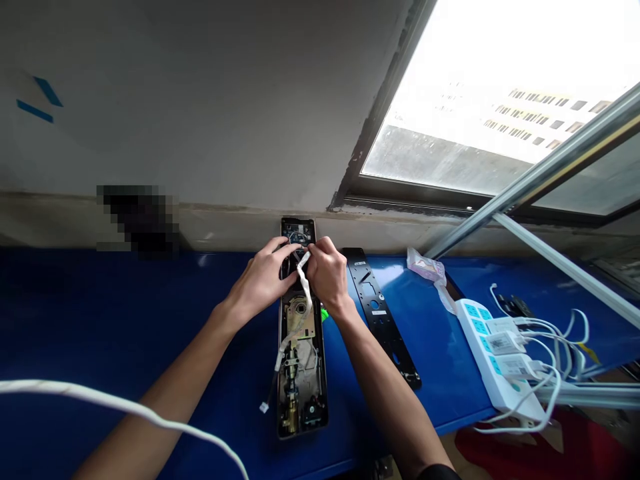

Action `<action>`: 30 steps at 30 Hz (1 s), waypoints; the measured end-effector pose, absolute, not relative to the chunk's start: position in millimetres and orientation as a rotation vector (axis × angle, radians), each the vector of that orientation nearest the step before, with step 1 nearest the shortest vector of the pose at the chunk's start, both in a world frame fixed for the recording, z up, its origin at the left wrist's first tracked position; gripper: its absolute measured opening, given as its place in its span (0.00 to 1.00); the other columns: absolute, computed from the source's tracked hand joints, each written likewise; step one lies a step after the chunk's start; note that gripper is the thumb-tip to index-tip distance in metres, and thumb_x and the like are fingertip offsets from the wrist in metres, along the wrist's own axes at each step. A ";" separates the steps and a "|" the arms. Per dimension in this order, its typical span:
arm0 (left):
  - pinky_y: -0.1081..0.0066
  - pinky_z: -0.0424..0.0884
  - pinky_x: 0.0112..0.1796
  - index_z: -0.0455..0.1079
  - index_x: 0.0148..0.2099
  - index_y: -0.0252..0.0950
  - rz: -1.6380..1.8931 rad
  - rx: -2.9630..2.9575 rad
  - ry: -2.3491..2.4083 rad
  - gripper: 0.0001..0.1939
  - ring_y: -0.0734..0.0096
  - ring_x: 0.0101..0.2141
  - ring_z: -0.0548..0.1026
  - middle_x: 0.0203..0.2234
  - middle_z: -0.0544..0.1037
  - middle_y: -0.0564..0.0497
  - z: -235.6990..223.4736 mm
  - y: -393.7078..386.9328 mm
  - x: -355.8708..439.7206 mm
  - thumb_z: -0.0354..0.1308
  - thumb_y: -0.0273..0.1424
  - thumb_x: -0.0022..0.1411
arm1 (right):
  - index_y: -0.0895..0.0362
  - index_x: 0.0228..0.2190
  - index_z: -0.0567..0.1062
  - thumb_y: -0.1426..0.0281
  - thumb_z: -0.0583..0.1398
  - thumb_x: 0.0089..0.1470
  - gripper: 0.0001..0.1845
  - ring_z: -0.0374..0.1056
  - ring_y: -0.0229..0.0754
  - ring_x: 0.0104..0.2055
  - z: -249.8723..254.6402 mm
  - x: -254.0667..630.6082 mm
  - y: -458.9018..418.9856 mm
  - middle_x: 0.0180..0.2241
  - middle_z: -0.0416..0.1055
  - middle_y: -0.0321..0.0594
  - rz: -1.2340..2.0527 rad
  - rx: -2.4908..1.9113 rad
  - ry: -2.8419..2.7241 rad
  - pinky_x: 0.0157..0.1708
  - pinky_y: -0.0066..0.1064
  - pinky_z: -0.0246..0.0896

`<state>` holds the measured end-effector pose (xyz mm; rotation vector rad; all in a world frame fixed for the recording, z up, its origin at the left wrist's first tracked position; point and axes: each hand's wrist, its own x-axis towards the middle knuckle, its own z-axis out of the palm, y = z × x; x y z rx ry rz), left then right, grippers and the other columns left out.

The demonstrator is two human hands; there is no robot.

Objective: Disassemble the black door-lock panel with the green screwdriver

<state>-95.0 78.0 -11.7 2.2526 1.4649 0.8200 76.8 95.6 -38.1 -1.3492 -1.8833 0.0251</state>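
Note:
A long opened door-lock body (300,373) lies lengthwise on the blue table (100,333), its inner parts and brass pieces exposed. My left hand (263,277) rests over its upper part, fingers curled onto the case. My right hand (327,273) is pinched on a white flat ribbon cable (303,287) that runs from the fingers down along the lock to a small loose connector (264,407). Both hands meet over the lock's top end near the wall.
A black metal mounting plate (383,313) lies right of the lock. Further right are a small plastic bag (427,269) and a white power strip (500,360) with plugged chargers and white cords. A white cable (125,407) crosses the near left. A window frame stands behind.

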 end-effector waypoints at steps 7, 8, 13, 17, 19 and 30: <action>0.52 0.73 0.60 0.69 0.66 0.38 0.842 2.267 1.461 0.29 0.47 0.60 0.74 0.65 0.69 0.41 -12.5 78.6 -95.0 0.61 0.29 0.63 | 0.58 0.38 0.77 0.70 0.56 0.70 0.10 0.71 0.36 0.36 -37.5 73.6 96.1 0.41 0.75 0.41 0.040 -1.319 -1.892 0.39 0.31 0.71; 0.51 0.74 0.60 0.67 0.68 0.38 0.848 2.270 1.473 0.30 0.46 0.61 0.73 0.65 0.69 0.41 -9.4 75.8 -94.1 0.61 0.28 0.63 | 0.58 0.37 0.78 0.72 0.54 0.70 0.13 0.71 0.36 0.36 -34.4 75.0 95.2 0.41 0.74 0.42 0.057 -1.312 -1.892 0.39 0.31 0.69; 0.53 0.75 0.56 0.68 0.67 0.46 1.154 2.514 1.280 0.29 0.50 0.60 0.71 0.64 0.66 0.43 17.4 55.3 -86.1 0.61 0.25 0.66 | 0.57 0.32 0.80 0.76 0.55 0.63 0.14 0.67 0.37 0.34 -5.9 94.0 85.6 0.37 0.71 0.41 0.220 -1.248 -1.954 0.36 0.30 0.64; 0.67 0.76 0.44 0.78 0.53 0.40 1.366 2.671 0.748 0.13 0.67 0.44 0.76 0.46 0.75 0.46 37.0 38.8 -77.1 0.57 0.23 0.73 | 0.57 0.22 0.76 0.78 0.58 0.53 0.12 0.63 0.35 0.29 16.6 113.8 71.4 0.28 0.68 0.35 0.456 -1.174 -2.029 0.32 0.29 0.58; 0.69 0.75 0.40 0.78 0.52 0.38 1.407 2.657 0.679 0.11 0.69 0.40 0.75 0.40 0.77 0.48 42.2 32.6 -73.2 0.57 0.23 0.73 | 0.56 0.29 0.79 0.79 0.60 0.52 0.09 0.65 0.35 0.30 21.9 123.3 63.0 0.28 0.71 0.34 0.584 -1.157 -2.012 0.33 0.28 0.59; 0.68 0.75 0.35 0.80 0.49 0.35 1.479 2.739 0.860 0.09 0.67 0.37 0.76 0.36 0.80 0.47 31.7 38.0 -46.7 0.59 0.25 0.72 | 0.58 0.42 0.81 0.54 0.63 0.64 0.19 0.79 0.43 0.38 51.8 184.6 2.1 0.35 0.82 0.43 1.319 -0.976 -1.850 0.40 0.34 0.75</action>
